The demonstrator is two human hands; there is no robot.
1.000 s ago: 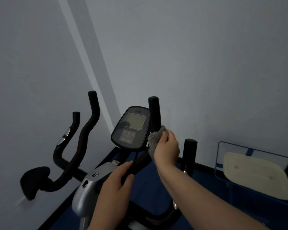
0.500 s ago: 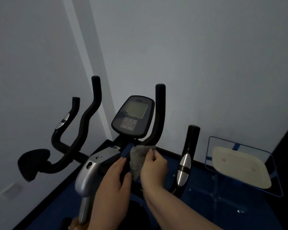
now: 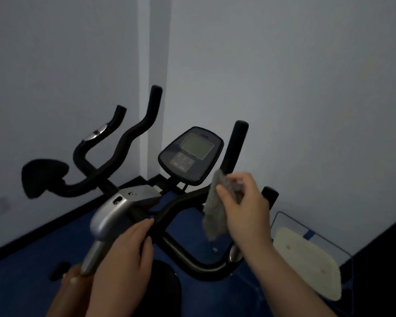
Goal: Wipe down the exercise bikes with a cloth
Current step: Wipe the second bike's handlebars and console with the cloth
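Now the right hand (image 3: 245, 209), pinching the grey cloth (image 3: 217, 207), has slid back up the bike's right handlebar (image 3: 234, 147). The left hand (image 3: 126, 255) stays curled around the bar, so wiping goes on.

- The right hand (image 3: 246, 209) was motion-blurred at its fingers, and it hid part of the cloth (image 3: 216, 209) and the handlebar (image 3: 234, 145) behind it.
- The left hand (image 3: 124, 255) covered the bar below the console (image 3: 191, 154).
- Both forearms ran off the bottom edge.
- The console's keys were too small to read.
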